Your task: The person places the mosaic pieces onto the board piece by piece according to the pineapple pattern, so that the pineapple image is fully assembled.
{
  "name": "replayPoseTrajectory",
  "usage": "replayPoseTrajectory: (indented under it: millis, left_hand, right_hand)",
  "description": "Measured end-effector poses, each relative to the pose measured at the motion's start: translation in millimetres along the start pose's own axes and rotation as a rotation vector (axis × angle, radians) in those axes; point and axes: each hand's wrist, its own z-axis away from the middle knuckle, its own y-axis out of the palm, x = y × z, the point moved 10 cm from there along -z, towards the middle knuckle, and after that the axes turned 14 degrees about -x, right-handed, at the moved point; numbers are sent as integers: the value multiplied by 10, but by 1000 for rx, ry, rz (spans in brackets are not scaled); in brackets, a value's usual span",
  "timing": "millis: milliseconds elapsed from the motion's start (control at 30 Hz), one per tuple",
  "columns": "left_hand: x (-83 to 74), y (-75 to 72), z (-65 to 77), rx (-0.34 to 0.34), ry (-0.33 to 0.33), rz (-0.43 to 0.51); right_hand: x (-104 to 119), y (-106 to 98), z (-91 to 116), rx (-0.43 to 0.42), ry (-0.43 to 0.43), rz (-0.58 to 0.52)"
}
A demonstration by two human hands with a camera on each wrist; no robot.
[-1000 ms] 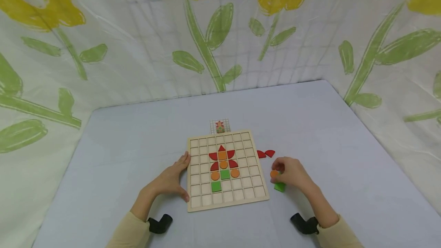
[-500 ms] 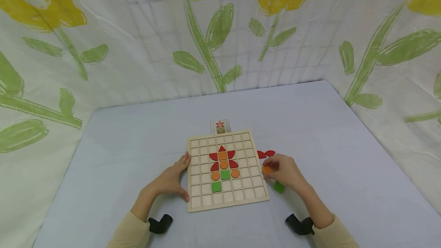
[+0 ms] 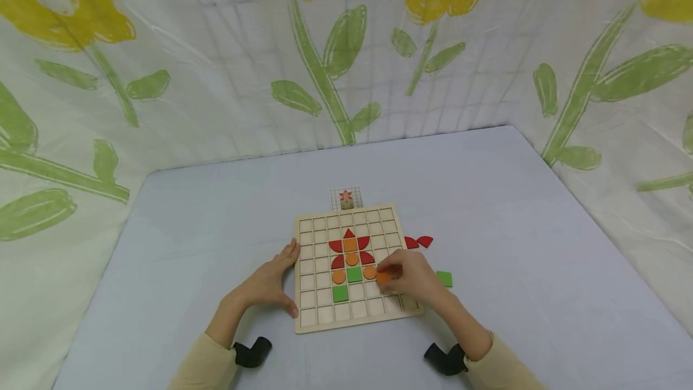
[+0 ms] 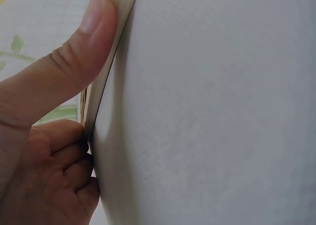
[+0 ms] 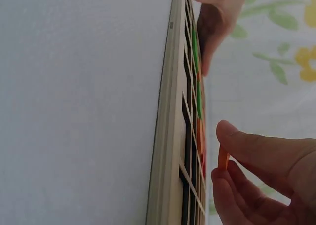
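A wooden grid board (image 3: 307, 318) lies on the table, with a figure of flat tiles in its cells: a red triangle (image 3: 349, 233), red quarter circles (image 3: 337, 263), an orange square (image 3: 349, 244), orange round tiles (image 3: 338, 277) and green squares (image 3: 340, 294). Thumb and fingers of my left hand (image 3: 267, 281) spread along the board's left edge, touching it. Over the board's right half, my right hand (image 3: 417, 278) pinches another orange round tile (image 5: 223, 158) between thumb and fingertips, held on edge just above the cells in the right wrist view.
Beyond the board's far edge sits a small pattern card (image 3: 346, 198) printed with a similar figure. Two red quarter circles (image 3: 425, 241) and a green square (image 3: 444, 279) lie right of the board. A flower-printed curtain (image 3: 227, 89) hangs behind the table.
My right hand has moved left from beside the board to over it, carrying the orange round tile. The loose green square is now in plain sight. My left hand has stayed put.
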Motion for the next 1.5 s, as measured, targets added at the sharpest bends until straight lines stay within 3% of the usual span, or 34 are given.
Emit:
replayPoseTrajectory:
  millis: [233, 567, 1500]
  left_hand:
    - [-11, -11, 1, -1, 8, 7]
    - [-8, -10, -2, 3, 0, 10]
    - [6, 4, -12, 2, 6, 1]
  right_hand:
    - [122, 218, -13, 38, 37, 11]
    - [273, 450, -19, 87, -11, 89]
    - [302, 499, 8, 104, -4, 98]
